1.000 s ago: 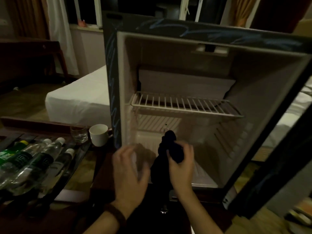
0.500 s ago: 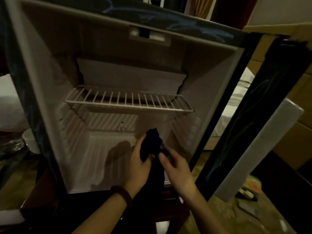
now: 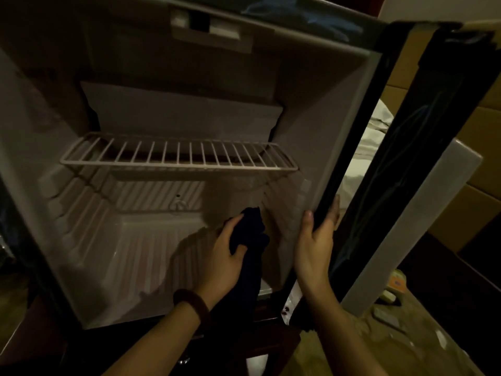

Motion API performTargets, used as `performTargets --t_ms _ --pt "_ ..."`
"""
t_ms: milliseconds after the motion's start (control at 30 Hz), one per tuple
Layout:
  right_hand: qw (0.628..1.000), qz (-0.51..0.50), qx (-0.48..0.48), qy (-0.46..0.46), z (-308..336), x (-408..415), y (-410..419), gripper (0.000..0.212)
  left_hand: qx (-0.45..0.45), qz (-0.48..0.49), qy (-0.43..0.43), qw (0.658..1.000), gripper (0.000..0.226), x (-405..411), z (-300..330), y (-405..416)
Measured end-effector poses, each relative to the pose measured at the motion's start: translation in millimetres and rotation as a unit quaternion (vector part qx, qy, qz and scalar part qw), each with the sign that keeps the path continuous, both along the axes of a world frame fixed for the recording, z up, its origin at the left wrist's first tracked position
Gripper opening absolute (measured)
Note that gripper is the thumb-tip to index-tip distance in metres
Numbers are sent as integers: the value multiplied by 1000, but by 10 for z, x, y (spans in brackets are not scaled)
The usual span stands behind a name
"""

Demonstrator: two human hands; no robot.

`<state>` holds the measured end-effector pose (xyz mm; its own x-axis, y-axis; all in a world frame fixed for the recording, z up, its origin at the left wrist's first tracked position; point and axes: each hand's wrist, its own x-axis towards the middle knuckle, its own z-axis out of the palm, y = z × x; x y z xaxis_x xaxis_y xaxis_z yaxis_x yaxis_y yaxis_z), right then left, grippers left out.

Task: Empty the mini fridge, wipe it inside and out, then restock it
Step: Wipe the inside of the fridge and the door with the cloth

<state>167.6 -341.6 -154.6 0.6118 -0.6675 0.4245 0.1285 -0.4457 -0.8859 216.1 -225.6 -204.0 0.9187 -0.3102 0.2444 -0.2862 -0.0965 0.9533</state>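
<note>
Head view — cloth (image 3: 250,234) in left grip (image 3: 226,256)

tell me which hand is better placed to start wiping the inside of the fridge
Left. The left hand already grips the dark cloth inside the fridge, low near its right wall. The right hand holds the cabinet's front right edge and carries no cloth.

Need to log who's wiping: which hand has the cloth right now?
The left hand, the one with the dark wristband, grips the dark cloth low inside the fridge. The right hand holds only the fridge's right front edge.
</note>
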Motion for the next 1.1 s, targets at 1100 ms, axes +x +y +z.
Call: performTargets --t_ms 1100 --pt "994 -42 41 -92 -239 391 -154 37 261 91 -48 960 37 1148 312 -716"
